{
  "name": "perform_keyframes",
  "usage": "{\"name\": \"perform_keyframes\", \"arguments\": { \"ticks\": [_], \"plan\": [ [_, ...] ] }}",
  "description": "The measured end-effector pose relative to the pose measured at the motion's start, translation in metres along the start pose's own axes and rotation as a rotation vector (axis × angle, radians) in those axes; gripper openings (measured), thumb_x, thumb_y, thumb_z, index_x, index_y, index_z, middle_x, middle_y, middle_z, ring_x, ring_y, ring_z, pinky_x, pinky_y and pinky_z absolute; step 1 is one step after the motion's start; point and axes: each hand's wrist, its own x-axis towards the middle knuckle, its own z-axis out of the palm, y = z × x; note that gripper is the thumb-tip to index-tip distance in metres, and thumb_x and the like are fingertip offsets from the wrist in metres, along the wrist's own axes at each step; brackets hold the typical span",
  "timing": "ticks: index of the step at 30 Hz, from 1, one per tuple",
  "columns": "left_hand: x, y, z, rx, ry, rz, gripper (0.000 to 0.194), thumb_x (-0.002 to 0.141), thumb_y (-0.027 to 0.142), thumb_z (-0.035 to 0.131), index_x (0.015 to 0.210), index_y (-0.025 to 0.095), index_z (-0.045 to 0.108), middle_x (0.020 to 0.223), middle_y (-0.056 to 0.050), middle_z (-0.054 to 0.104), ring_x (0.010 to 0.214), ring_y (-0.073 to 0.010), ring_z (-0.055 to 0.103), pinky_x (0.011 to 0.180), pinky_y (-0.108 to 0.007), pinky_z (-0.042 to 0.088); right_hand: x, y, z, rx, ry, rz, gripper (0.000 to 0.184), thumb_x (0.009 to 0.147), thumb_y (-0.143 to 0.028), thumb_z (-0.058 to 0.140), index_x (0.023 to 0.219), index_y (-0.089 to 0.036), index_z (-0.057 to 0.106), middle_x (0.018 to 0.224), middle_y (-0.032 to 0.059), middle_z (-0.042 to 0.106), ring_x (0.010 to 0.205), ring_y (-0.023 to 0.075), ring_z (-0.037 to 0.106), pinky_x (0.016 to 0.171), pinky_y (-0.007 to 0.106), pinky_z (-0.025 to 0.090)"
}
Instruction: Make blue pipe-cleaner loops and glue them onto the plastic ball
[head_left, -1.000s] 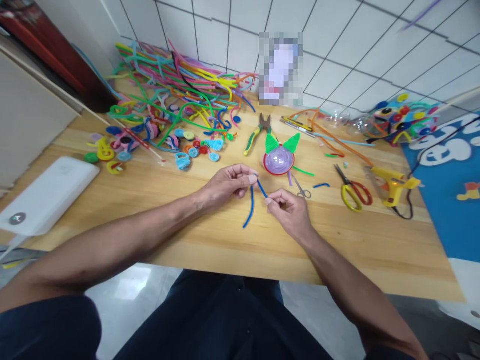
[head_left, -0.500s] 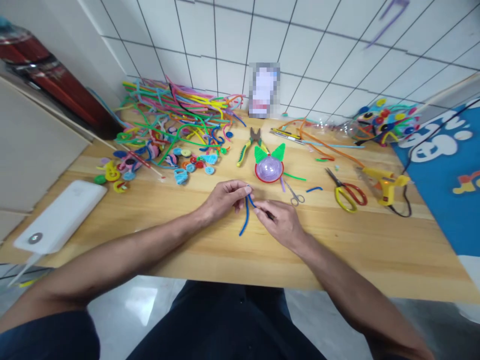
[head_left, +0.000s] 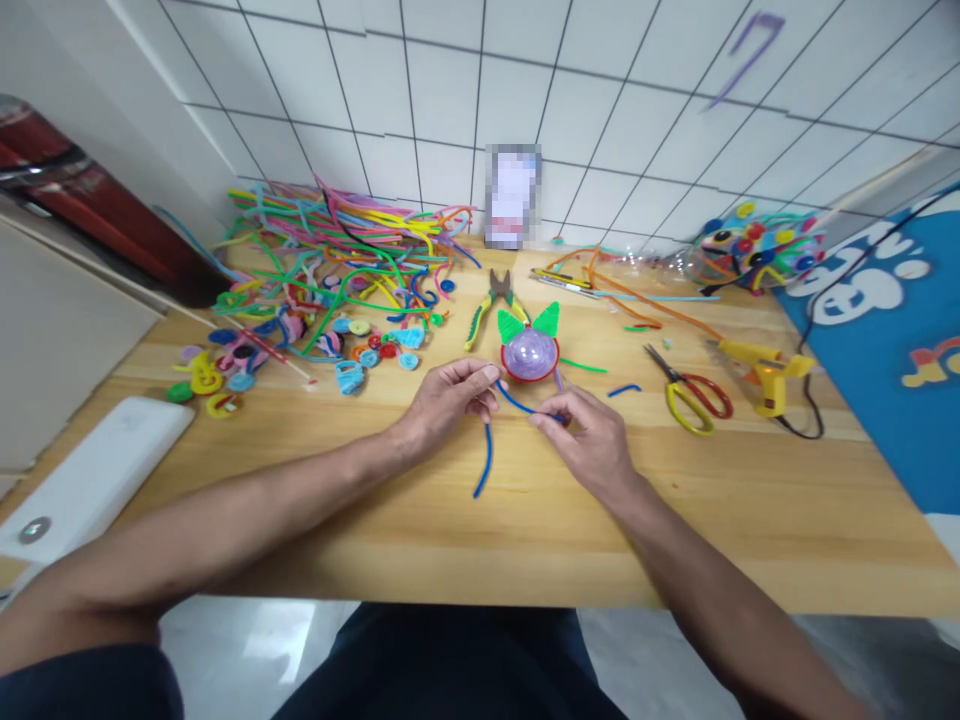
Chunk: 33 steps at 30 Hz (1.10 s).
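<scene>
Both hands hold a blue pipe cleaner (head_left: 516,400) above the table's middle. My left hand (head_left: 454,400) pinches it between thumb and fingers, and one loose end hangs below that hand. My right hand (head_left: 589,430) grips the other stretch, which runs in a shallow curve between the hands. Just beyond them sits a clear purple-tinted dome (head_left: 531,352) with a red rim and two green leaf-like pieces (head_left: 546,322) on top. A green pipe cleaner (head_left: 585,367) sticks out to its right. The small scissors are mostly hidden behind my right hand.
Pliers (head_left: 491,308) lie behind the dome. Piles of pipe cleaners (head_left: 352,235) and small coloured pieces cover the back left. On the right are red-and-yellow-handled scissors (head_left: 688,398) and a yellow glue gun (head_left: 765,375). A phone (head_left: 513,198) leans on the tiled wall; a white power bank (head_left: 94,480) lies left.
My right hand has moved to the right, away from my left hand, drawing the blue pipe cleaner into a longer, flatter stretch between them. The camera view has shifted slightly.
</scene>
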Motion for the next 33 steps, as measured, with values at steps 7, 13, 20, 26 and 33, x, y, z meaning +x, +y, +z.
{"name": "perform_keyframes", "arguments": {
  "ticks": [7, 13, 20, 26, 33],
  "plan": [
    [0.006, -0.013, -0.006, -0.061, -0.004, 0.01, 0.047, 0.07, 0.051, 0.097, 0.092, 0.013, 0.08, 0.074, -0.004, 0.075, 0.061, -0.012, 0.068, 0.057, -0.023, 0.056, 0.002, 0.005, 0.001, 0.245, 0.053, 0.325, 0.011, 0.083, -0.033, 0.078, 0.081, -0.024, 0.072, 0.071, -0.0018, 0.071, 0.063, 0.0141, 0.06, 0.062, 0.028, 0.049],
    [0.001, -0.013, -0.006, -0.035, -0.025, 0.017, 0.047, 0.074, 0.055, 0.093, 0.094, 0.014, 0.081, 0.071, 0.0, 0.07, 0.057, -0.0092, 0.061, 0.052, -0.021, 0.051, -0.002, 0.005, 0.008, 0.66, 0.025, 0.518, 0.022, 0.08, -0.037, 0.085, 0.09, -0.025, 0.07, 0.067, -0.0045, 0.066, 0.058, 0.013, 0.06, 0.058, 0.028, 0.052],
    [0.0, -0.015, -0.005, 0.065, -0.067, 0.056, 0.041, 0.079, 0.053, 0.088, 0.091, 0.015, 0.078, 0.077, -0.002, 0.075, 0.056, -0.0092, 0.059, 0.054, -0.024, 0.051, -0.006, 0.004, 0.011, 0.798, 0.104, 0.536, 0.035, 0.082, -0.055, 0.087, 0.09, -0.029, 0.065, 0.087, -0.0012, 0.071, 0.067, 0.0147, 0.066, 0.061, 0.03, 0.058],
    [-0.002, -0.014, -0.005, 0.102, -0.094, 0.06, 0.042, 0.079, 0.055, 0.087, 0.088, 0.015, 0.076, 0.079, -0.003, 0.077, 0.056, -0.0095, 0.06, 0.056, -0.024, 0.051, -0.007, 0.006, 0.009, 0.811, 0.117, 0.525, 0.035, 0.085, -0.06, 0.085, 0.094, -0.031, 0.068, 0.086, -0.0013, 0.071, 0.074, 0.0161, 0.069, 0.064, 0.029, 0.059],
    [-0.003, -0.01, -0.004, 0.08, -0.1, 0.028, 0.043, 0.078, 0.055, 0.089, 0.087, 0.015, 0.076, 0.08, -0.004, 0.077, 0.057, -0.0096, 0.06, 0.057, -0.024, 0.051, -0.004, 0.006, 0.012, 0.871, 0.122, 0.591, 0.041, 0.078, -0.062, 0.09, 0.094, -0.029, 0.071, 0.097, 0.0018, 0.078, 0.07, 0.0151, 0.07, 0.062, 0.03, 0.06]
  ]
}}
